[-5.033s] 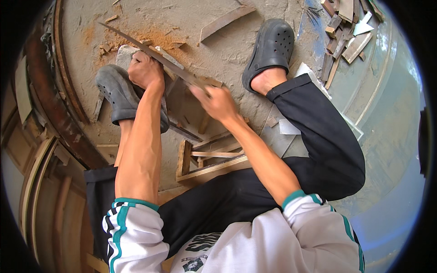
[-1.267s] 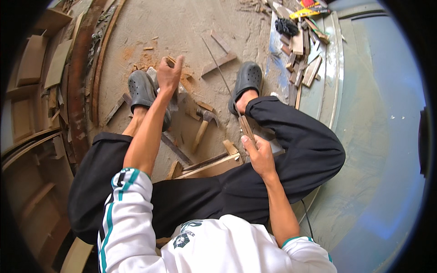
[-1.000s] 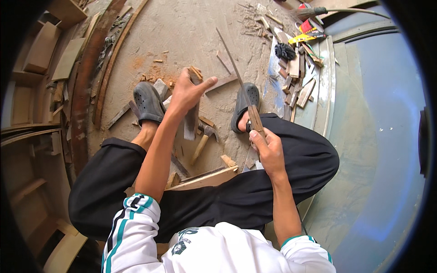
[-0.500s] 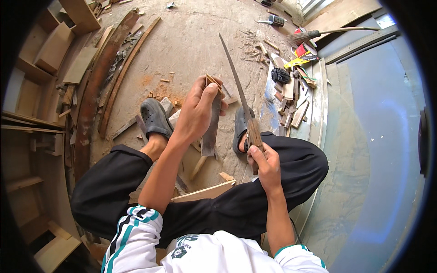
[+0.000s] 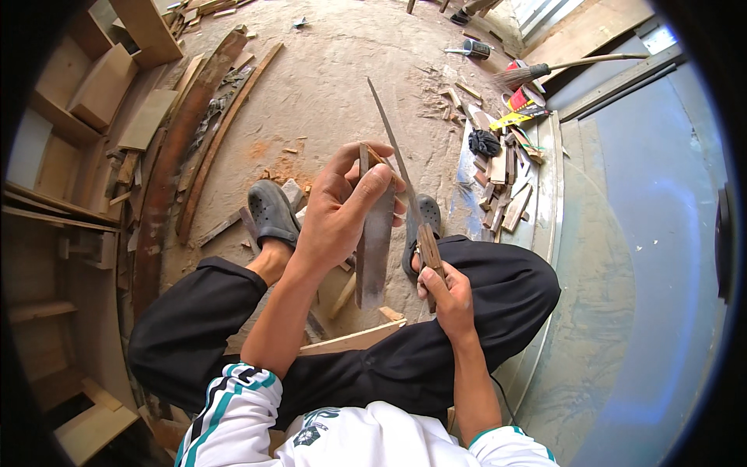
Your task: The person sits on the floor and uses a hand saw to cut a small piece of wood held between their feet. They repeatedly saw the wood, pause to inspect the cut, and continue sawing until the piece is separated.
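Board [image 5: 377,253] of dark wood sits clamped in my left hand [image 5: 342,204], held toward its far end, its long axis running near to far and its free end toward me. My right hand [image 5: 450,294], the nearer one, is wrapped round the wooden handle [image 5: 430,249] of a handsaw [image 5: 401,161], right of the board. The saw's blade slants far and left, passing just beside my left fingertips; I can't say whether they touch.

Narrow gap between dark board [image 5: 377,261] and saw handle [image 5: 429,253], right clog [image 5: 430,213] an obstacle beyond.
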The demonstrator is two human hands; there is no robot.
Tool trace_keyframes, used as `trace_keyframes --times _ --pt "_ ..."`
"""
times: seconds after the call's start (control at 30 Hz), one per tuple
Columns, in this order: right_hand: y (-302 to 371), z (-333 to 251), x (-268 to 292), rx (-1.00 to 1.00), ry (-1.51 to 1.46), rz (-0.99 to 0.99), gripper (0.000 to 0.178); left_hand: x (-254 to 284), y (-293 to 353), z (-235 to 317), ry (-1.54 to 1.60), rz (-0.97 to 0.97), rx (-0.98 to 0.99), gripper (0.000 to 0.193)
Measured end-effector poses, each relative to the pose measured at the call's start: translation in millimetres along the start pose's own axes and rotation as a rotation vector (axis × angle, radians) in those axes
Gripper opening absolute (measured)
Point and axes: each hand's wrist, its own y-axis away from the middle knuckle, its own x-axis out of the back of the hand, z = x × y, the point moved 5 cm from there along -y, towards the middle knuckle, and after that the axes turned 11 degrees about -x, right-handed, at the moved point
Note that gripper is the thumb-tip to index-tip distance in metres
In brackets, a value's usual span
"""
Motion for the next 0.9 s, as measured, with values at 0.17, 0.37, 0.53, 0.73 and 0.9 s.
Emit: trace_keyframes --times 0.17,0.37,0.53,0.73,0.9 --pt "0 7 -1 -0.003 0.006 -0.006 0.033 8 -1 -13 0.134 0.052 0.066 0.025" --pt "-32 14 1 -0.065 0.273 0.143 0.035 88 -6 -29 -0.122 0.427 0.05 0.021" --pt "-120 56 -39 -0.136 0.571 0.261 0.044 152 4 -29 -0.318 0.63 0.047 0.022" --pt "-188 155 -96 -0.059 1.003 0.207 0.037 206 51 -84 -0.425 0.726 0.244 0.024" --pt "-194 228 -92 0.203 1.173 0.133 0.038 212 84 -133 -0.532 0.664 0.4 0.041"
